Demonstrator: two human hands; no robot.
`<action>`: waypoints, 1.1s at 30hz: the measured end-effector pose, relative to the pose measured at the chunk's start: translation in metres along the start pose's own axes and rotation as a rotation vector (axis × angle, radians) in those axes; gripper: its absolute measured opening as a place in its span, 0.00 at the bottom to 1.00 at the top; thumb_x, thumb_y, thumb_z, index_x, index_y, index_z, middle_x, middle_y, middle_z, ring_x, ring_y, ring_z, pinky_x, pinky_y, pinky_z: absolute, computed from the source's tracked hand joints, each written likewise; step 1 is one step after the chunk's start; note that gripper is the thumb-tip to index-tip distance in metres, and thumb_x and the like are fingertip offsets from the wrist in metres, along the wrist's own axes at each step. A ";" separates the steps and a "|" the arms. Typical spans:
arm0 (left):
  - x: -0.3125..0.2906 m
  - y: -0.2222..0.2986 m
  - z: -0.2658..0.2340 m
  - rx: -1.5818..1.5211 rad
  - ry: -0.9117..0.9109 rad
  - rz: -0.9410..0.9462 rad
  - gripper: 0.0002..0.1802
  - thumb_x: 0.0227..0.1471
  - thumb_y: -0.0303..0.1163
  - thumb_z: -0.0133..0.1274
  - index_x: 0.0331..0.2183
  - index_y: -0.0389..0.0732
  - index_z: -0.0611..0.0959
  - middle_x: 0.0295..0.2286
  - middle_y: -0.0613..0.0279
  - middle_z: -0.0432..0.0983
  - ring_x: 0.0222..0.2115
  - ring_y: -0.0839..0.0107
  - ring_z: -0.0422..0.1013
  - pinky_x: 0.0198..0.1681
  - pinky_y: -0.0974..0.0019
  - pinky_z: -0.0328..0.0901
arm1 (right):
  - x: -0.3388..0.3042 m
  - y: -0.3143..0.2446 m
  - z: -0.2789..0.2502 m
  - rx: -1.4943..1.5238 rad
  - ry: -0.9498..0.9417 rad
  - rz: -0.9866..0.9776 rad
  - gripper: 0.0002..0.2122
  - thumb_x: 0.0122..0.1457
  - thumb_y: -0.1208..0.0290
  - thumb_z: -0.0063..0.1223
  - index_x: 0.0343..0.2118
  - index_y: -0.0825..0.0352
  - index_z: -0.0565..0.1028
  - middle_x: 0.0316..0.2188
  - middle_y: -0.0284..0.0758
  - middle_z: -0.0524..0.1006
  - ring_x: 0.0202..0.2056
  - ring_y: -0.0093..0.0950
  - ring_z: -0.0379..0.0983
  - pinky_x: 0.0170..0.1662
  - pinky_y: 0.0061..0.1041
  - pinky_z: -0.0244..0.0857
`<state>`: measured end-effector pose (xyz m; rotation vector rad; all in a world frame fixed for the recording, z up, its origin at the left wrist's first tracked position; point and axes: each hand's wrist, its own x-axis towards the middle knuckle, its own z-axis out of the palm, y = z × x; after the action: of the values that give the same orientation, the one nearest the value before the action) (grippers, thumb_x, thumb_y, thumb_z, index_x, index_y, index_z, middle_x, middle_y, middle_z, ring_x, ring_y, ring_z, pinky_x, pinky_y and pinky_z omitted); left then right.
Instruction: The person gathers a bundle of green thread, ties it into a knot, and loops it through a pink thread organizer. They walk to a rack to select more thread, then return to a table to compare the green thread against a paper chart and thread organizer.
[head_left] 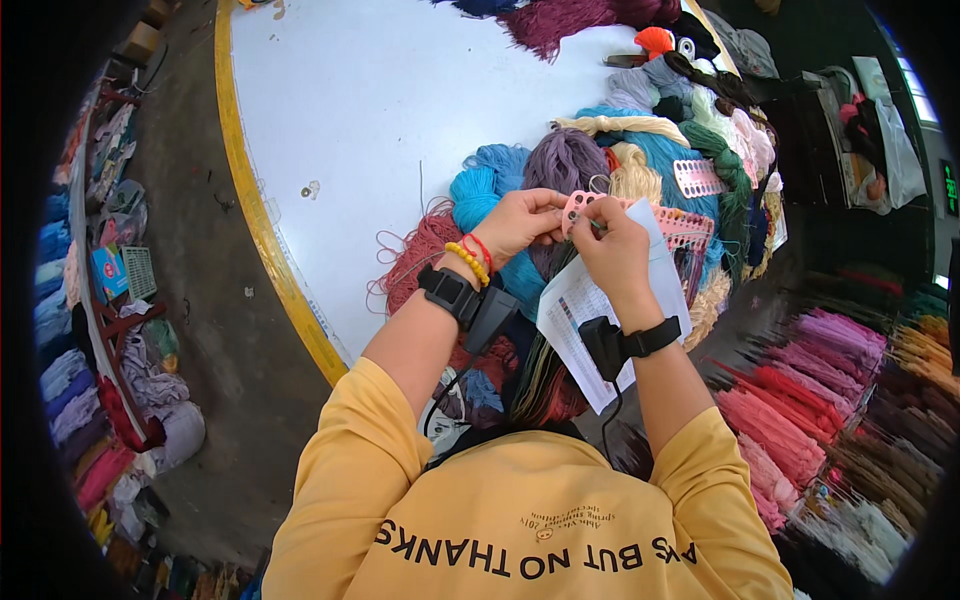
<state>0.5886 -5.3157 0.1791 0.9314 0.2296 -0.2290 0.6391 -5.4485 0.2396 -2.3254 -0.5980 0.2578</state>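
Observation:
My left hand point(520, 225) grips the end of a pink thread card point(573, 206) with a row of punched holes. At that same end, the fingers of my right hand point(615, 250) are pinched together on what looks like a thin greenish thread, mostly hidden by the fingers. More pink holed card point(688, 230) shows to the right, with threads hanging from it; whether it is the same piece I cannot tell. A white printed sheet point(575, 312) lies beneath my right hand and wrist. Purple yarn point(565, 163) and bright blue yarn point(474, 198) are heaped just beyond my hands.
Another pink holed card point(698, 178) rests on the yarn pile. Loose dark red yarn point(412, 262) spreads left of my hands on the white table point(330, 130), which has a yellow edge point(262, 220). Stacked pink and red skeins point(775, 430) stand at right; a cluttered rack point(115, 300) stands at left.

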 end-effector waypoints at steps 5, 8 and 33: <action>0.001 -0.003 -0.003 0.052 0.019 -0.007 0.10 0.47 0.31 0.47 0.33 0.36 0.74 0.24 0.68 0.70 0.23 0.83 0.65 0.27 0.80 0.62 | -0.002 0.000 0.004 -0.057 -0.005 -0.060 0.04 0.44 0.72 0.52 0.23 0.65 0.70 0.17 0.36 0.72 0.19 0.29 0.70 0.23 0.24 0.63; -0.007 0.000 -0.008 0.092 0.073 0.002 0.08 0.48 0.31 0.46 0.30 0.37 0.74 0.25 0.68 0.71 0.23 0.82 0.65 0.27 0.79 0.61 | -0.003 -0.008 0.000 -0.043 -0.049 -0.050 0.05 0.44 0.72 0.51 0.24 0.65 0.70 0.19 0.37 0.72 0.21 0.30 0.71 0.24 0.25 0.64; -0.064 0.017 -0.002 -0.578 0.412 0.202 0.11 0.50 0.32 0.42 0.30 0.35 0.74 0.26 0.62 0.71 0.20 0.81 0.64 0.24 0.79 0.61 | -0.004 0.003 -0.006 -0.249 -0.014 -0.408 0.13 0.40 0.71 0.54 0.31 0.65 0.68 0.23 0.34 0.69 0.27 0.32 0.67 0.29 0.28 0.60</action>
<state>0.5324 -5.2984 0.2092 0.4106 0.5458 0.2160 0.6386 -5.4558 0.2417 -2.3675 -1.1465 0.0073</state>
